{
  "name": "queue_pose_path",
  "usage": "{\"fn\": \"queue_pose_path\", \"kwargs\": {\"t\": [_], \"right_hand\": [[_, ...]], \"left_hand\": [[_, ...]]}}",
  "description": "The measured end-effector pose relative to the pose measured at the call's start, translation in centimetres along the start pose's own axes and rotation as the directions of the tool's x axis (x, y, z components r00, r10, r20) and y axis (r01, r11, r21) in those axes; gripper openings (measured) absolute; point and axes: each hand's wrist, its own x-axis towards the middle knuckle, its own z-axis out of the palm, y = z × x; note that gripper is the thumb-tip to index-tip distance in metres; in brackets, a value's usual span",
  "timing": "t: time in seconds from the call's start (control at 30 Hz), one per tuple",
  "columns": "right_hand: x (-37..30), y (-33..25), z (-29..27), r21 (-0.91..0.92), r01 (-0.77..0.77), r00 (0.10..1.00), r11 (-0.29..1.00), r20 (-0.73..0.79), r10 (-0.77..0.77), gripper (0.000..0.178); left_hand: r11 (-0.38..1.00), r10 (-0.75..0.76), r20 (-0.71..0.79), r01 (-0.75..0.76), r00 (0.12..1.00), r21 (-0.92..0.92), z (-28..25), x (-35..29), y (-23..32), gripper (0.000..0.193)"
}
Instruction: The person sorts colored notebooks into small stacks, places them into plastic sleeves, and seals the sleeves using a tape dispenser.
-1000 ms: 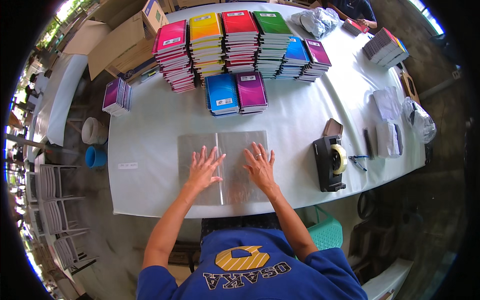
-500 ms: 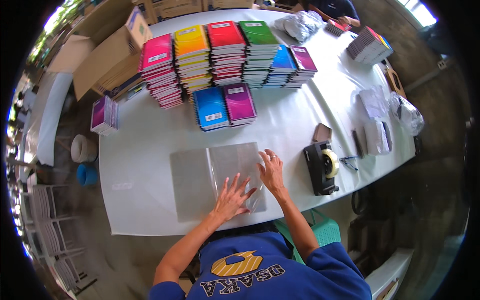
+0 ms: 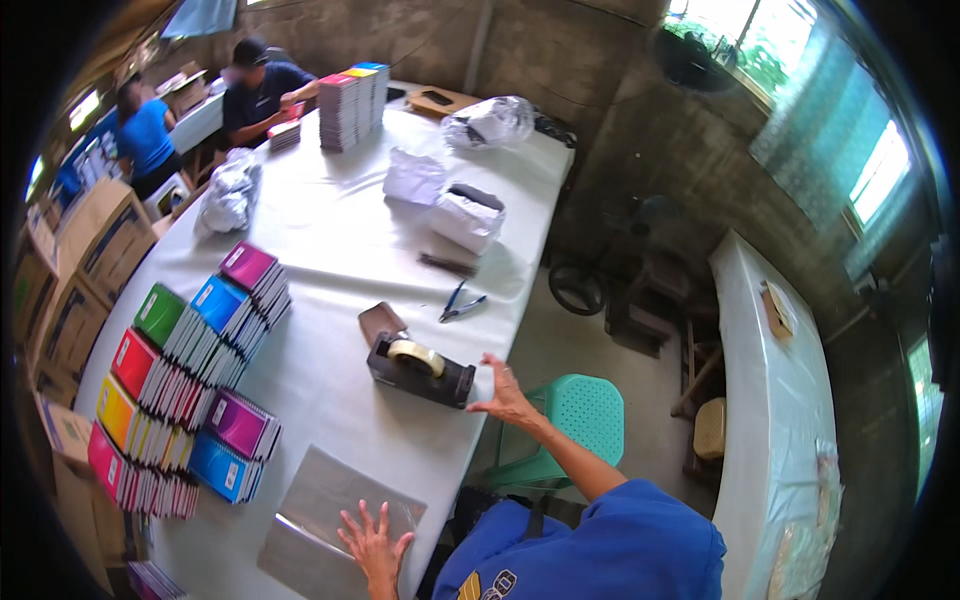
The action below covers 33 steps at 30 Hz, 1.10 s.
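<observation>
A clear plastic cover [image 3: 325,500] lies flat near the table's front edge. My left hand [image 3: 375,548] rests on it with the fingers spread. My right hand [image 3: 508,395] is at the near end of a black tape dispenser [image 3: 420,378], thumb and fingers apart around that end. Whether the fingertips touch the dispenser I cannot tell. A roll of pale tape [image 3: 416,357] sits in the dispenser. Beyond it lies a small brown block-like piece [image 3: 381,322].
Stacks of coloured spiral notebooks [image 3: 190,345] stand on the left. Cutting pliers [image 3: 462,303], wrapped white bundles [image 3: 468,217] and another notebook stack [image 3: 345,110] are farther along. A green stool [image 3: 575,420] stands beside the table. A co-worker [image 3: 258,95] sits at the far end.
The view has swung to the right. My right hand has left the plastic cover and reached the tape dispenser, while my left hand is still on the cover.
</observation>
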Motion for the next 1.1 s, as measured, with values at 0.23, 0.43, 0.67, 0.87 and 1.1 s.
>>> {"fn": "queue_pose_path", "kwargs": {"t": [0.23, 0.43, 0.67, 0.87, 1.1], "right_hand": [[-0.3, -0.6, 2.6, 0.442, -0.060, 0.995, 0.895, 0.094, 0.020, 0.087], [-0.2, -4.7, 5.2, 0.239, -0.048, 0.999, 0.970, 0.032, 0.041, 0.082], [-5.1, -13.2, 8.7, 0.219, -0.132, 0.985, 0.967, -0.079, 0.153, 0.074], [-8.7, -16.1, 12.2, 0.206, -0.118, 0.992, 0.971, -0.026, 0.126, 0.076], [-8.7, -16.8, 12.6, 0.187, -0.126, 0.991, 0.974, -0.020, 0.132, 0.076]], "left_hand": [[1.000, 0.013, 0.035, -0.014, 0.999, 0.015, -0.4, -0.4, 0.1, 0.088], [1.000, 0.010, 0.053, -0.009, 0.999, -0.019, -2.5, -0.1, -0.3, 0.089], [0.996, 0.085, 0.051, -0.084, 0.995, -0.026, -2.8, 0.4, 0.2, 0.079], [0.994, 0.093, 0.055, -0.090, 0.994, -0.057, -2.1, -0.1, -0.8, 0.078], [0.991, 0.116, 0.018, -0.114, 0.993, -0.066, -1.4, 0.2, -0.8, 0.079]]}}
